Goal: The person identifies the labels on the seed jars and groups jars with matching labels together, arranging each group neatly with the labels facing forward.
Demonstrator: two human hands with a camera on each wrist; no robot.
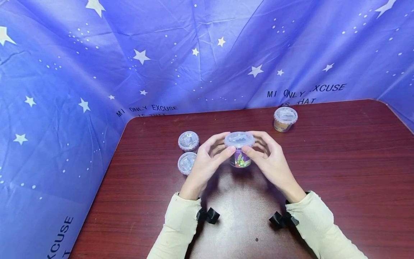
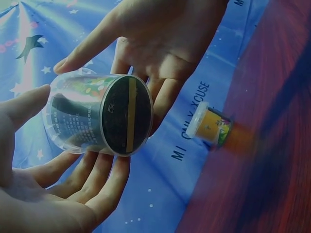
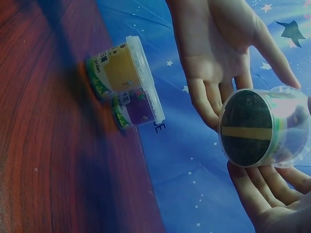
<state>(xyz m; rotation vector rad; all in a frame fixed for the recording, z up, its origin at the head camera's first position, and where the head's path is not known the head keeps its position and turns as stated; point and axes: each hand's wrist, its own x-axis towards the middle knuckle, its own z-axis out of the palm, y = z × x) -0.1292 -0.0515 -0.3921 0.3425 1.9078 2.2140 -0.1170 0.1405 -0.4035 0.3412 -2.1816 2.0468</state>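
A small clear plastic cup (image 1: 240, 159) with a clear lid and a purple flowered label is held just above the dark red table (image 1: 323, 180), near its middle. My left hand (image 1: 223, 144) pinches it from the left, thumb on the near side and fingers behind. My right hand (image 1: 256, 144) pinches it the same way from the right. In the left wrist view the cup (image 2: 97, 114) shows its dark base with a yellow stripe, between the left hand (image 2: 58, 194) and right hand (image 2: 160, 39). The right wrist view shows the cup (image 3: 265, 127) the same way.
Two lidded cups (image 1: 188, 140) (image 1: 187, 162) stand side by side left of my hands. An orange-labelled cup (image 1: 285, 119) stands at the back right. A blue star-printed cloth (image 1: 97, 90) walls the table at the back and left.
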